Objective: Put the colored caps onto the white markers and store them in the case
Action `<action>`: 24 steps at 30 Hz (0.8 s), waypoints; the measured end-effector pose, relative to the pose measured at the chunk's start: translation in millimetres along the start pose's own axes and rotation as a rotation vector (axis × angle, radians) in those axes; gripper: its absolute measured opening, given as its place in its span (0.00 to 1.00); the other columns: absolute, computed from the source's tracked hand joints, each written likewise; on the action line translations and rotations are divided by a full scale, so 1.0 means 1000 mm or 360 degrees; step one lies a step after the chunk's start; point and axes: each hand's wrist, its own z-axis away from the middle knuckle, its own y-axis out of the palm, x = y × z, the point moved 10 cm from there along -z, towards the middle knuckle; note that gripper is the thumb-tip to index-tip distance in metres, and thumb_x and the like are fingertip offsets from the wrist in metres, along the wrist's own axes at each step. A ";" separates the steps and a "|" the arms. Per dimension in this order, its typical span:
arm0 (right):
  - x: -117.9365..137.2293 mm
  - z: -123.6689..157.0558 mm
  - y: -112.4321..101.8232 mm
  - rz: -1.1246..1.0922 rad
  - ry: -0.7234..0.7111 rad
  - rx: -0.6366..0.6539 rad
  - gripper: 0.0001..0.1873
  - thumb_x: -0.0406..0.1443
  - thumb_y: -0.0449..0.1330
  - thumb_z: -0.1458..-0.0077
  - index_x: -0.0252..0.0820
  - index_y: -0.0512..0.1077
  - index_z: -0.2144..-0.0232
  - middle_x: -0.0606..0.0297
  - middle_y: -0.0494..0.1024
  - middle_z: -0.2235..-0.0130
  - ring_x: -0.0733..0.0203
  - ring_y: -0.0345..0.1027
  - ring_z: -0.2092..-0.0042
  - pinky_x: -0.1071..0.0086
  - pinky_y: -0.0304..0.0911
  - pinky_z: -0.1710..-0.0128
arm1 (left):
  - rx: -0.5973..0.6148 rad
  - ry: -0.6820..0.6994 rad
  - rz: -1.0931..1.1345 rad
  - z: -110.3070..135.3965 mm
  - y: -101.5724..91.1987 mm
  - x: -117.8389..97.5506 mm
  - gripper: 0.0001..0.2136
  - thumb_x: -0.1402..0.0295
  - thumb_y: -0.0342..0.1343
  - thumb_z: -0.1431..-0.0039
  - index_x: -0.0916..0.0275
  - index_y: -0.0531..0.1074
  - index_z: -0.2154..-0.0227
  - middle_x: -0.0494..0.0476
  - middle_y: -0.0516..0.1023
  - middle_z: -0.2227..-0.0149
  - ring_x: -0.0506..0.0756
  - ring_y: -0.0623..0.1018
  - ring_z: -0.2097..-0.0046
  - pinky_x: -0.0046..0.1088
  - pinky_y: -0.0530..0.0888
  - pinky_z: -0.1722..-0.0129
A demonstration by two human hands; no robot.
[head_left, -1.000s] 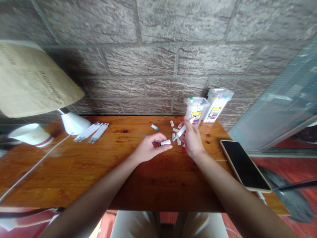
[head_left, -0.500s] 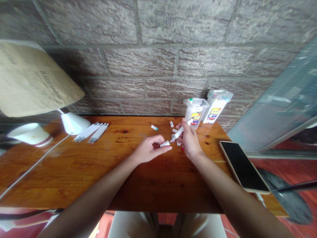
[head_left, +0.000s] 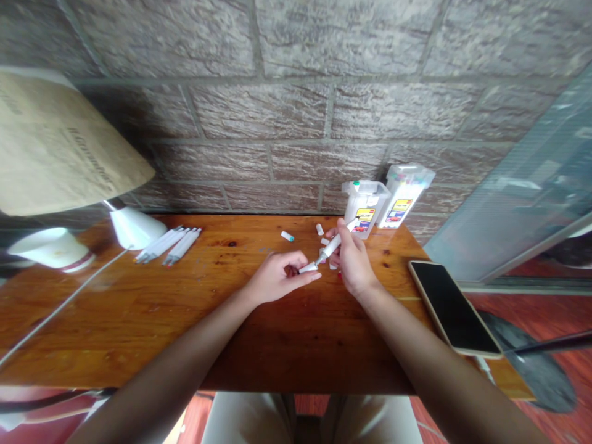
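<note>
Over the middle of the wooden table (head_left: 139,320), my left hand (head_left: 277,279) pinches a small white marker cap (head_left: 308,267) between thumb and fingers. My right hand (head_left: 354,262) grips a white marker (head_left: 331,245), held slanted with its lower tip meeting the cap's open end. Several loose white caps (head_left: 320,229) lie on the wood just behind my hands; one has a teal end (head_left: 288,236).
Two clear plastic marker boxes (head_left: 365,206) (head_left: 404,194) stand against the brick wall. A row of white markers (head_left: 169,245) lies at the left beside a white lamp (head_left: 132,225) with its cord. A dark phone (head_left: 451,306) rests at the right edge.
My right hand has lowered the marker's tip toward my left hand until it reaches the cap's opening. The left hand has stayed nearly in place.
</note>
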 end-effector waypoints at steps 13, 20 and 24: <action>-0.011 -0.004 0.004 -0.0195 0.0153 0.0077 0.27 0.60 0.62 0.49 0.43 0.67 0.74 0.80 0.52 0.88 0.73 0.41 0.86 0.76 0.40 0.86 | -0.0003 0.0016 0.0000 0.000 0.002 -0.002 0.15 0.56 0.61 0.41 0.64 0.72 0.73 0.50 0.73 0.74 0.48 0.69 0.72 0.23 0.67 0.70; -0.017 -0.004 0.004 -0.0238 0.0226 0.0085 0.28 0.60 0.63 0.49 0.41 0.68 0.75 0.79 0.53 0.87 0.74 0.40 0.85 0.77 0.37 0.85 | 0.0005 0.0036 0.0070 0.000 0.001 -0.004 0.13 0.58 0.63 0.41 0.64 0.74 0.71 0.50 0.75 0.73 0.48 0.71 0.71 0.22 0.67 0.69; -0.020 -0.006 0.006 -0.0252 0.0244 0.0106 0.28 0.59 0.65 0.51 0.41 0.69 0.74 0.80 0.53 0.86 0.75 0.41 0.85 0.78 0.38 0.85 | 0.0013 0.0030 0.0087 0.000 0.001 -0.002 0.13 0.58 0.63 0.41 0.64 0.75 0.70 0.51 0.76 0.72 0.48 0.71 0.71 0.22 0.68 0.68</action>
